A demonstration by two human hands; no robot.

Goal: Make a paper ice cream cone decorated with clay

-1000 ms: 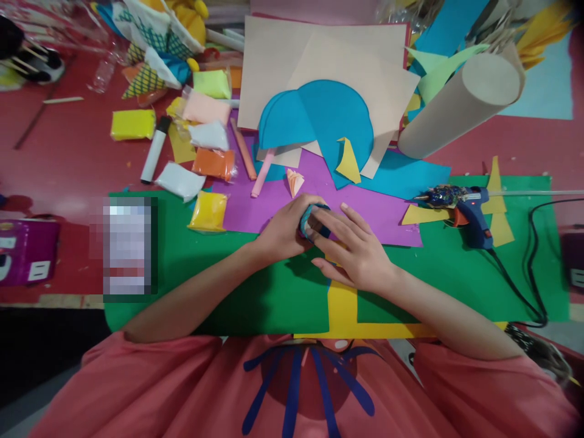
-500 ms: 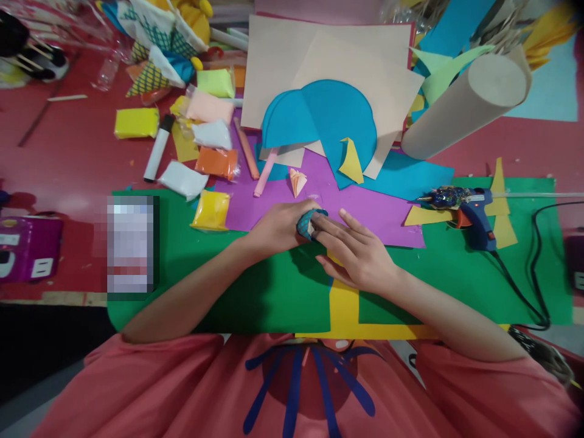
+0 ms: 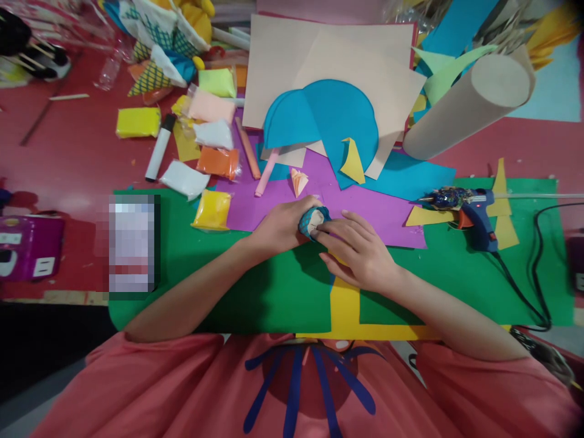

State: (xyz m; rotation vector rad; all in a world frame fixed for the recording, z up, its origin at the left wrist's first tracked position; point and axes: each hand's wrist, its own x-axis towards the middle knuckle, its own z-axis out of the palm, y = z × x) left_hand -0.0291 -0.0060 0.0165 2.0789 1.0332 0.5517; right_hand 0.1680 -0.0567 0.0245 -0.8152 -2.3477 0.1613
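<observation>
Over the green sheet, the left hand wraps its grip round a blue piece; the right hand, grip loosely spread, touches its pale end. Farther left, labels on a purple box are too blurred to read.

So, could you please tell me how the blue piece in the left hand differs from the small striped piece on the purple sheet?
The blue piece has a pale middle; the striped piece is peach and orange. The blue piece looks rounded; the striped piece tapers to a tip. The left hand grips the blue piece; the striped piece lies on the purple sheet. Both look small.
</observation>
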